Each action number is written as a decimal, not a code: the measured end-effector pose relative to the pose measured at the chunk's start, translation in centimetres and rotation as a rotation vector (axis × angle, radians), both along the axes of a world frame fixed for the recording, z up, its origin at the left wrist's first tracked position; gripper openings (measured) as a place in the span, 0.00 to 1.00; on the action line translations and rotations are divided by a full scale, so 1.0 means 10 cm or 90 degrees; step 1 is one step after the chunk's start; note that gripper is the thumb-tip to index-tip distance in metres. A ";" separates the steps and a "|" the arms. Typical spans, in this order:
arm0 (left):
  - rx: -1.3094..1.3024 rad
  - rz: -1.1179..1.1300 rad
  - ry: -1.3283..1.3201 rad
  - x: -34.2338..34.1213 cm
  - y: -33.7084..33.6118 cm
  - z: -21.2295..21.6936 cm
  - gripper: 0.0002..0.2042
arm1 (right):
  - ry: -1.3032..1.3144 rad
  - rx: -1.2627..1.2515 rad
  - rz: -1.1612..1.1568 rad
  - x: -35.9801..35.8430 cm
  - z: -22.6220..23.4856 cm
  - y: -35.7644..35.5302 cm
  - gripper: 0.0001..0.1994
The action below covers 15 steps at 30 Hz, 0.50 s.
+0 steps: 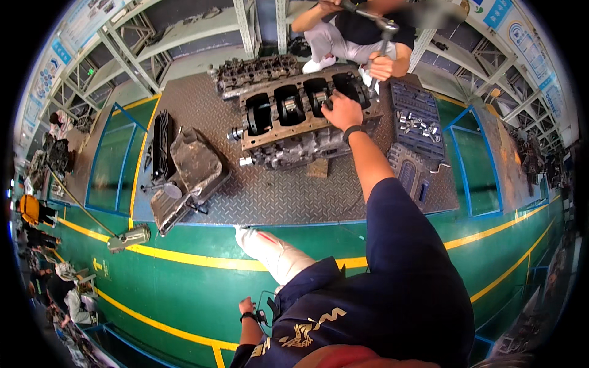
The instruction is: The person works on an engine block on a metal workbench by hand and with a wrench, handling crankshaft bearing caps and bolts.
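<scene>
An engine block [302,130] lies on the metal-plated table, its row of large cylinder bores facing up. My right hand [345,113] reaches over it with fingers and thumb spread at the edge of a bore on the right side; no tool shows in it. Across the block, a co-worker's hand [381,66] grips the shaft below a ratchet wrench [386,27], which stands upright at the block's right end. My left hand [246,305] hangs low by my body, away from the table, fingers loosely apart with nothing visible in them.
A cylinder head [254,72] sits behind the block. Left of it lie a dirty oil pan [195,161] and a long black part [161,147]. At right is a blue socket case [418,110] with loose sockets. Green floor [202,288] surrounds the table [288,199].
</scene>
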<state>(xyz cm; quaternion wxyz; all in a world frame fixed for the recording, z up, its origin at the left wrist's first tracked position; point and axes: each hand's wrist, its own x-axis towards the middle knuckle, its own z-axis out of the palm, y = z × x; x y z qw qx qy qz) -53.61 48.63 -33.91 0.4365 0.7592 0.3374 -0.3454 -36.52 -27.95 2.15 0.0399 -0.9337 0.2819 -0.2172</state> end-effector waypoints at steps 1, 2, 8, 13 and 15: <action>0.027 -0.019 0.008 0.07 -0.08 0.02 0.18 | -0.003 -0.020 -0.005 -0.02 -0.04 -0.08 0.23; 0.053 -0.038 0.016 0.12 -0.15 0.05 0.17 | -0.006 -0.039 -0.009 -0.05 -0.10 -0.12 0.24; 0.001 -0.009 -0.021 0.09 -0.19 -0.10 0.15 | -0.037 -0.038 -0.005 0.00 -0.05 -0.01 0.21; 0.008 0.017 -0.020 0.03 -0.32 -0.14 0.17 | -0.018 -0.029 -0.023 0.00 0.01 -0.04 0.21; 0.026 0.008 -0.020 0.02 -0.32 -0.11 0.16 | -0.025 -0.015 -0.010 -0.02 0.01 -0.05 0.21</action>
